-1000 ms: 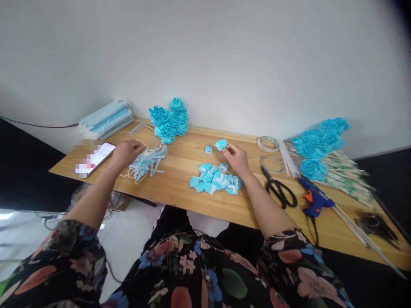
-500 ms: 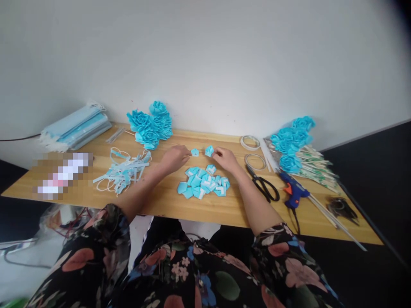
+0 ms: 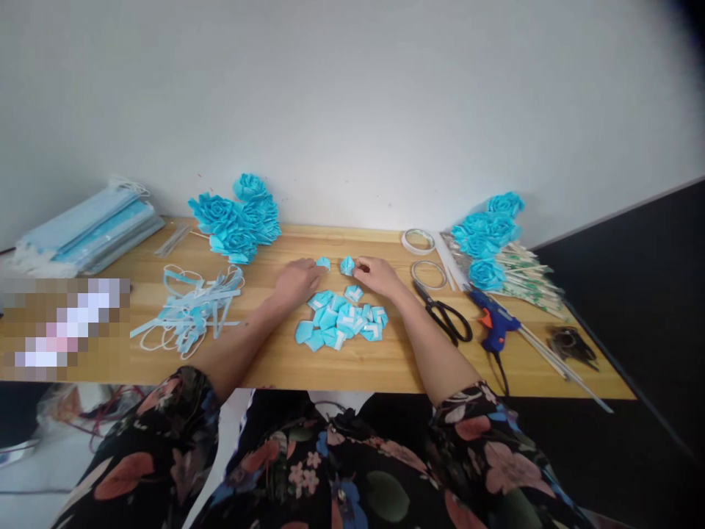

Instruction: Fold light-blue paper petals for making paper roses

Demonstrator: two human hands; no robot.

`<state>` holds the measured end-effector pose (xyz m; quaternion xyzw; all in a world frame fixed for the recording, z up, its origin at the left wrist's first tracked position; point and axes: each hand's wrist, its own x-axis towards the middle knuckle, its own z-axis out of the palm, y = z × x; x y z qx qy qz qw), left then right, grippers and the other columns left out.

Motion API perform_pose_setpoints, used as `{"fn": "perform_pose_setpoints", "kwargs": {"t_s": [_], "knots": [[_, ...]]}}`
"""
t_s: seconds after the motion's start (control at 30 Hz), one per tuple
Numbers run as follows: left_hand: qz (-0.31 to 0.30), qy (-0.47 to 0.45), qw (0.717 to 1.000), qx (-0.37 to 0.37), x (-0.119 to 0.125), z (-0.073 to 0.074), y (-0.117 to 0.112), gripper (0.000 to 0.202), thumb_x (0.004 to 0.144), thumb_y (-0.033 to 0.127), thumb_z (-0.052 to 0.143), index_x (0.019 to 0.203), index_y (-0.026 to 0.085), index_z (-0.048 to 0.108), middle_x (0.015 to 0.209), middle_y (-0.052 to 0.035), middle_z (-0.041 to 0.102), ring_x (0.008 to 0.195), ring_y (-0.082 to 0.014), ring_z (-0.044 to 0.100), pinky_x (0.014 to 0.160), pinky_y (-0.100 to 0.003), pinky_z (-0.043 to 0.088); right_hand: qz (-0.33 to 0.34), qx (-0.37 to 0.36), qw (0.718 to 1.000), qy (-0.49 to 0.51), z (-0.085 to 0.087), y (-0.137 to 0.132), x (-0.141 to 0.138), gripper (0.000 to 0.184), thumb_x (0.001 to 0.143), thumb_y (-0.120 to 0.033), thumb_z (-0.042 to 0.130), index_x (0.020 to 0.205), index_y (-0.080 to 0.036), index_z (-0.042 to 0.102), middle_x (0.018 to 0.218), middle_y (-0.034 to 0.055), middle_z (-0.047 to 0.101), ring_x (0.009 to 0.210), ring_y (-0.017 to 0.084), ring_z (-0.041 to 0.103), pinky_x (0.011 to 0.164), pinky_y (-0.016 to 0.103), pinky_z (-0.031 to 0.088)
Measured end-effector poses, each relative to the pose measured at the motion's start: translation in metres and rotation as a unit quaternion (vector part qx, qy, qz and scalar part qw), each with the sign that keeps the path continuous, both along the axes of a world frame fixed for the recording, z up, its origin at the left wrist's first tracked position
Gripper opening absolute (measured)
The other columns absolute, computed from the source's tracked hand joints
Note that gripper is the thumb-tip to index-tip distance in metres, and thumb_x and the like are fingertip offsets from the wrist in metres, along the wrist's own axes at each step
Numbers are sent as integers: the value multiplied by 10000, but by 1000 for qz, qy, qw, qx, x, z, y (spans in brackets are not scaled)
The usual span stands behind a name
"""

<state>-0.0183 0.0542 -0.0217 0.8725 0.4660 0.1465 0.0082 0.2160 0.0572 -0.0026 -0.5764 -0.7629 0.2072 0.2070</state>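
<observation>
Right hand [image 3: 380,275]: fingers closed on folded blue piece [image 3: 346,266], beyond the pile [image 3: 335,321] on the tabletop [image 3: 341,372]. Left hand [image 3: 298,282]: fingers against second piece [image 3: 323,262], grip unclear. Step, seemingly: arranging pieces; next calls for light fingertips.

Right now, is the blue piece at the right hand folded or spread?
Folded: the blue piece at the right hand shows as a compact, angular packet.

The left hand [image 3: 300,283] is now at the small blue piece [image 3: 324,261].
One second ago this hand was at the cut strips [image 3: 188,316]; now it stands well apart from them, its fingers partly cover the piece, and the right hand [image 3: 380,276] is near.
</observation>
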Motion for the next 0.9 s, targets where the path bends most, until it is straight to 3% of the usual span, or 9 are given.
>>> {"fn": "perform_pose_setpoints", "kwargs": {"t_s": [0.2, 0.37, 0.53, 0.67, 0.9], "knots": [[12, 36, 999, 7, 1, -1, 0, 300, 913, 225, 449, 1068, 202, 706, 883, -98, 648, 821, -224, 592, 721, -336, 418, 3, 0, 1000, 14, -5, 3, 1, 137, 751, -260, 532, 684, -178, 619, 648, -16, 585, 607, 110, 475, 584, 238, 265], [-4, -58, 998, 11, -4, -1, -1, 315, 914, 208, 445, 1076, 205, 714, 905, -79, 690, 857, -207, 622, 763, -320, 443, 10, -8, 999, 43, -8, 5, 4, 162, 746, -261, 531, 694, -168, 654, 641, -15, 590, 609, 110, 485, 586, 233, 283], [33, -126, 991, 16, -8, 1, -3, 324, 913, 215, 439, 1089, 173, 708, 975, -83, 717, 884, -199, 641, 795, -301, 461, 4, -1, 1000, 27, -6, 4, 4, 163, 763, -267, 539, 694, -171, 651, 649, -15, 599, 605, 110, 474, 581, 236, 273], [42, -81, 996, 1, -7, 1, -5, 373, 913, 226, 437, 1204, 190, 669, 913, -87, 699, 843, -201, 633, 762, -301, 450, 0, -2, 1000, 7, -4, 3, 2, 169, 793, -275, 530, 729, -182, 655, 679, -8, 618, 627, 120, 488, 582, 236, 265], [48, -8, 999, -1, -2, 1, -6, 382, 917, 225, 425, 1213, 219, 667, 886, -88, 681, 830, -203, 614, 764, -316, 415, -7, -13, 1000, -24, -1, 2, -1, 188, 847, -293, 499, 776, -194, 643, 736, 15, 650, 644, 137, 497, 585, 243, 261]]}}
